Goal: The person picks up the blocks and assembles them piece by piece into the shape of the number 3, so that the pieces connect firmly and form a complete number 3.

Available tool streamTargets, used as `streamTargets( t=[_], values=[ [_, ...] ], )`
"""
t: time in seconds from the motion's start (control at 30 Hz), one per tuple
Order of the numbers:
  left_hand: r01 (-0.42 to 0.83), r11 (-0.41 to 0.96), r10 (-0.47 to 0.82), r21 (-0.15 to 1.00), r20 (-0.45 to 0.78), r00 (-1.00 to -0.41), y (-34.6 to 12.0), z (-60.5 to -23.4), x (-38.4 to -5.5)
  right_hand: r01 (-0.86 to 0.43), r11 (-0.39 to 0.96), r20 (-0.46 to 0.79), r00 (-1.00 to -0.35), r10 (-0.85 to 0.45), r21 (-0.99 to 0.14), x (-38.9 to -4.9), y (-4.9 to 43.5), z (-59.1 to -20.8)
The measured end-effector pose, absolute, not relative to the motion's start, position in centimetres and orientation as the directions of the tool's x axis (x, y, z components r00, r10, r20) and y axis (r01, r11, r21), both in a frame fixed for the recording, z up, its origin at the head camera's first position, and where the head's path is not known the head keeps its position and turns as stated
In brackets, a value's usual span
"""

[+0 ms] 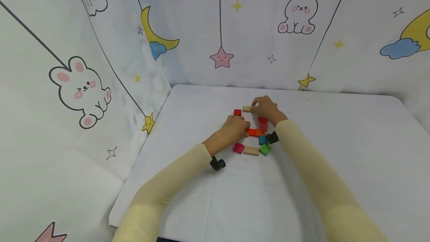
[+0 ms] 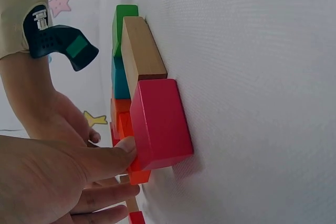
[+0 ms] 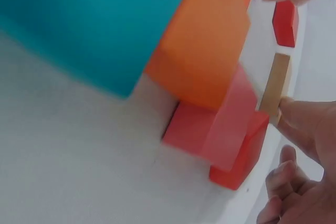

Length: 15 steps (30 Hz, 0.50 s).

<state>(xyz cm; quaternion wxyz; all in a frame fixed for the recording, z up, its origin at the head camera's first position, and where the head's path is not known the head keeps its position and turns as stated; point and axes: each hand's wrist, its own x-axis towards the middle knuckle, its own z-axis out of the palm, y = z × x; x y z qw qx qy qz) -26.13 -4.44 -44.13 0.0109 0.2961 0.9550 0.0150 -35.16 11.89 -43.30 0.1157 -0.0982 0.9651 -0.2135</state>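
Note:
My left hand [image 1: 233, 129] is at the middle of a figure of coloured blocks on the white table. In the left wrist view its thumb and fingers pinch the end of a bright orange block [image 2: 139, 176], partly hidden behind a crimson block [image 2: 160, 124]. Farther back, my right hand [image 1: 267, 108] pinches the right end of a plain wooden block [image 1: 246, 109]. A red block [image 1: 237, 112] lies just left of that wooden one. Below my right hand lie a rounded red block [image 1: 263, 119] and a pink block [image 1: 263, 126].
A lighter orange block [image 1: 260, 132] and a blue block [image 1: 263, 140] continue the figure. Along its front row lie another plain wooden block [image 1: 251, 151] and a green block [image 1: 265, 149]. Black wrist devices [image 1: 218, 164] hang beneath both forearms. A patterned cloth [image 1: 201, 29] rises behind the table.

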Motion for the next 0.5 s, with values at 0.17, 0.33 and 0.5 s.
streamTargets(
  t=[0.17, 0.33, 0.5],
  values=[
    [0.559, 0.829, 0.559, 0.035, -0.016, -0.829, -4.4, -44.3, -26.2, -0.144, 0.887, -0.214, -0.942, -0.259, -0.438, -35.6, 12.8, -43.5],
    [0.556, 0.831, 0.556, 0.037, -0.016, -0.831, -4.4, -44.3, -26.2, -0.147, 0.879, -0.252, -0.925, -0.284, -0.453, -35.5, 13.3, -43.4],
    [0.559, 0.828, 0.560, 0.043, -0.017, -0.828, -4.5, -44.2, -26.1, -0.163, 0.878, -0.278, -0.909, -0.312, -0.450, -35.4, 13.6, -43.5]
  ],
)
